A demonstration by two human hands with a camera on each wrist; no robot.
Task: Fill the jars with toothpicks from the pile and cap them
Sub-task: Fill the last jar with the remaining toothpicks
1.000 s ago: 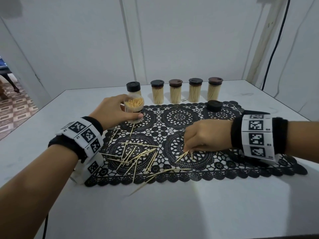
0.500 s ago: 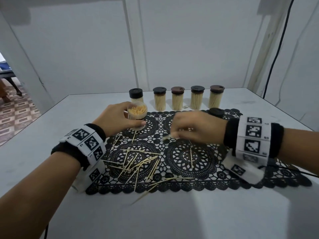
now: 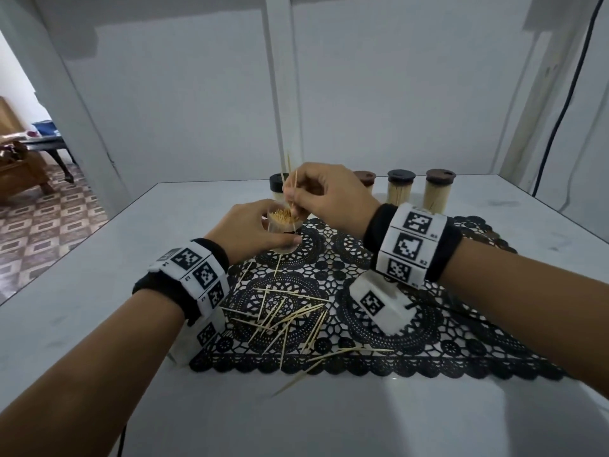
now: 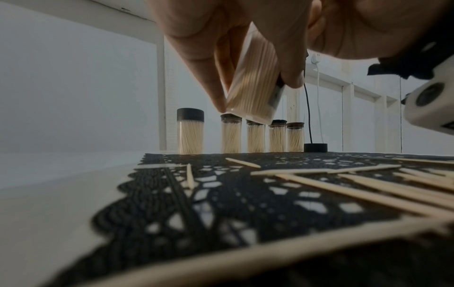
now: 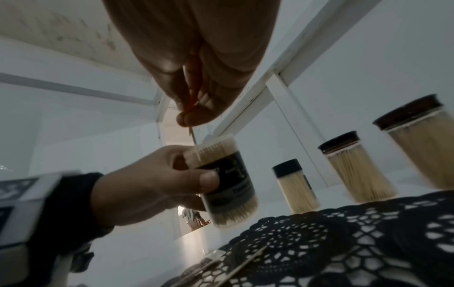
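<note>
- The left wrist view alone showed all five capped jars (image 4: 255,136) in a row behind the black lace mat (image 4: 221,203), with a loose black cap (image 4: 315,147) on the mat's far edge (the head view hid two of the jars and the cap behind the hands).
- The right wrist view alone showed a dark label on the open jar (image 5: 226,174) and a toothpick's (image 5: 195,144) lower tip among the sticks at the jar's mouth.
- Only the head view took in the pile of toothpicks (image 3: 283,315) scattered on the mat's near part, a few spilling onto the white counter (image 3: 99,291).
- The left hand (image 3: 247,230) gripped the open jar, fingers and thumb curled round its wall, holding it tilted and lifted off the mat.
- The right hand (image 3: 324,192) pinched a few toothpicks upright between thumb and fingertips directly above the jar's mouth.
</note>
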